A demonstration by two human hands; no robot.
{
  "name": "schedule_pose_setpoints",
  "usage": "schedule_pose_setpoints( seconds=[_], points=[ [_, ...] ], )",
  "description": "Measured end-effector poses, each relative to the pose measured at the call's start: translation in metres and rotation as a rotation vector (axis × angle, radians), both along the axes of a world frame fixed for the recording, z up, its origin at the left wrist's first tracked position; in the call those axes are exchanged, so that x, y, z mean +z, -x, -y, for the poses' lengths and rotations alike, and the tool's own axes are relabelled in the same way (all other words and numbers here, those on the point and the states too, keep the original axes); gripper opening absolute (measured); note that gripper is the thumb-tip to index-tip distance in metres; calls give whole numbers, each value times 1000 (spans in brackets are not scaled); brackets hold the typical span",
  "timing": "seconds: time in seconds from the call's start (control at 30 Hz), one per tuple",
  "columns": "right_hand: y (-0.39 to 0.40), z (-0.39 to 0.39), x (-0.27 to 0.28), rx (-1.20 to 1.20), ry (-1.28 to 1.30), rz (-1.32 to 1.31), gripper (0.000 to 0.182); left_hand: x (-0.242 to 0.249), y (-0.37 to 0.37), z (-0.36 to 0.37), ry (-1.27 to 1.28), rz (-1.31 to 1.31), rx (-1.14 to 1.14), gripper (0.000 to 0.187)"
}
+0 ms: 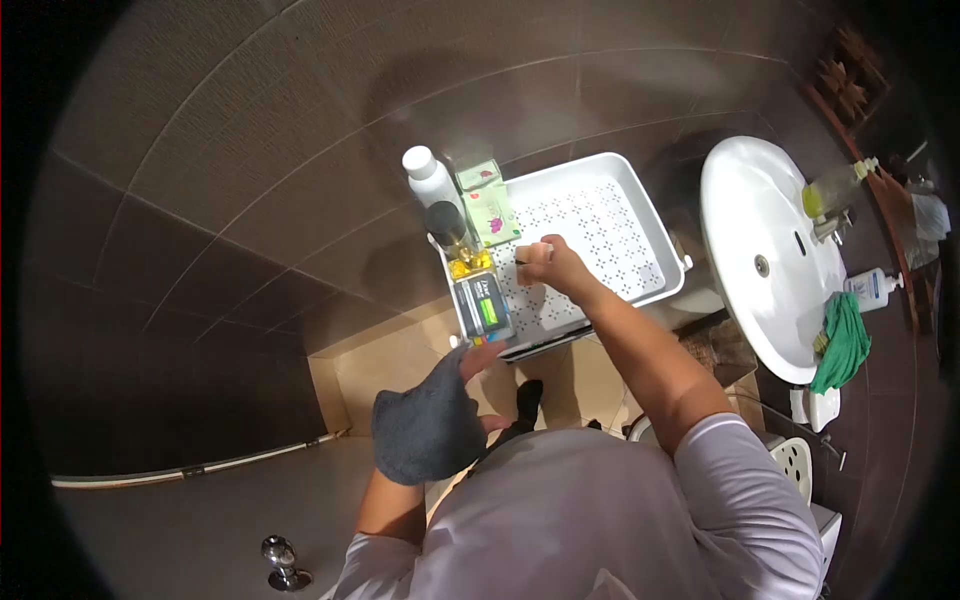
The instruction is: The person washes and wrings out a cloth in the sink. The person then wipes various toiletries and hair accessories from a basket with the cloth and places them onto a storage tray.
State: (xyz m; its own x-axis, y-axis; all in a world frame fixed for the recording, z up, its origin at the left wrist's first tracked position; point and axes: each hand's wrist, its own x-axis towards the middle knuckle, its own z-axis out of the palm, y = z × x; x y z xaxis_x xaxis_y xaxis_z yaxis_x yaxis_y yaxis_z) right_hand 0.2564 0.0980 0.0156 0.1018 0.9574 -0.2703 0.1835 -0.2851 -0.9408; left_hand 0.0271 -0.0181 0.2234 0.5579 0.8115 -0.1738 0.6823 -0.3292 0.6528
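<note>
A grey cloth lies over my left hand, hiding most of it, with only a thumb and a fingertip showing. This hand is beside the near left corner of a white tray with a perforated floor. Over the tray's left part, my right hand is closed around a small pale object whose kind I cannot make out. Along the tray's left side stand a dark Dove box, a yellow-wrapped item, a black-capped bottle, a white bottle and green floral boxes.
On the right is a white washbasin with a metal tap. A green cloth hangs over its edge near a pump bottle and a yellowish soap bottle. A tiled wall rises behind the tray. A door knob juts out lower left.
</note>
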Motion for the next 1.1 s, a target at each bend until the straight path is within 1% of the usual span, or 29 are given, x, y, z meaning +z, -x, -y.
schedule_pose_setpoints(
  seconds=[0.03, 0.07, 0.17, 0.2, 0.23, 0.3, 0.37, 0.4, 0.47, 0.53, 0.57, 0.6, 0.63, 0.67, 0.7, 0.73, 0.77, 0.83, 0.87, 0.9, 0.97, 1.0, 1.03, 1.07, 1.1],
  points=[
    [8, -8, -2, 27, 24, 258, 79, -3, 6, -3, -12, 67, -10, 74],
    [14, -14, -5, 29, 41, 331, 83, -11, 12, -7, -76, 119, -14, 75],
    [19, -24, -20, 36, 42, 372, 81, -20, 22, -16, -66, 158, 69, 74],
    [21, -24, -19, 39, 70, 353, 76, -19, 24, -18, -59, 161, 77, 74],
    [23, -23, -18, 46, 76, 356, 76, -14, 26, -19, -64, 115, 122, 73],
    [27, -23, -14, 48, 87, 241, 69, -15, 29, -24, -63, 72, 171, 71],
    [30, -23, -13, 31, 101, 250, 66, -23, 33, -32, -132, 220, 147, 71],
    [31, -24, -13, 7, 109, 258, 63, -30, 37, -39, -139, 349, 86, 71],
    [31, -24, -20, -8, 84, 202, 62, -37, 41, -40, -104, 335, 107, 72],
    [31, -18, -9, -39, 60, 146, 61, -32, 36, -38, -64, 313, 128, 73],
    [30, -13, -3, -64, -39, 325, 58, -33, 33, -38, -56, 309, 101, 73],
    [29, -5, 9, -94, -130, 507, 55, -35, 30, -38, -106, 329, 57, 71],
    [25, 6, 20, -132, -120, 509, 55, -35, 24, -38, -158, 353, 7, 68],
    [22, 22, 30, -114, -330, 382, 53, -32, 15, -39, -153, 359, -35, 68],
    [19, 40, 38, -99, -539, 262, 53, -29, 4, -40, -230, 272, -76, 67],
    [13, 60, 42, -27, -499, 191, 52, -27, -10, -39, -303, 193, -128, 66],
    [4, 85, 45, 25, -452, 125, 51, -23, -24, -36, -281, 214, -205, 66],
    [-18, 144, 62, 60, -430, 116, 46, -21, -49, -27, -315, 236, -296, 57],
    [-36, 178, 75, 77, -387, 219, 39, -41, -54, -29, -136, 448, -300, 51],
    [-56, 214, 69, -45, -345, 249, 39, -62, -61, -32, 66, 634, -292, 46],
    [-89, 288, 57, -188, -413, 582, 32, -66, -101, -24, 73, 867, -474, 43],
    [-99, 333, 65, -428, -306, 563, 29, -95, -103, -47, 234, 930, -548, 43],
    [-116, 382, 55, -645, -234, 633, 27, -119, -110, -61, 382, 978, -603, 43],
    [-131, 428, 42, -849, -156, 693, 26, -109, -132, -37, 250, 925, -611, 40],
    [-137, 467, 57, -1127, 59, 466, 25, -108, -152, -30, 338, 910, -735, 43]
  ],
)
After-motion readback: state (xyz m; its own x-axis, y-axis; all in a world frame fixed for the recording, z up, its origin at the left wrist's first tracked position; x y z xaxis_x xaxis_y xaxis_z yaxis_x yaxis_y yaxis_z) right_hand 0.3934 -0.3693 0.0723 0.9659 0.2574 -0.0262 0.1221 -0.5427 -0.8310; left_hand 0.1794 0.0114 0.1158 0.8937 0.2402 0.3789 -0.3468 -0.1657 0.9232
